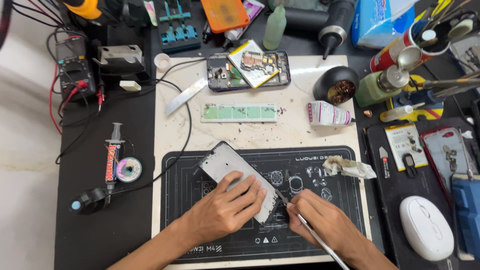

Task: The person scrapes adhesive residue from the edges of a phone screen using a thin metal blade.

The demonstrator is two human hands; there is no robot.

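A silver phone frame (226, 165) lies slantwise on the black repair mat (325, 165). My left hand (227, 205) presses flat on its lower half and pins it down. My right hand (320, 222) grips a thin metal tool (320, 242) like a pen, with the tip touching the frame's lower right edge.
A crumpled wipe (350, 167) lies on the mat's right side. Behind the mat are a green strip (239, 112), a metal blade (186, 96), a white tube (327, 114), an opened phone (249, 70) and a brass-wool tip cleaner (336, 86). A white mouse (426, 227) sits at right, a syringe (113, 157) and solder spool (129, 169) at left.
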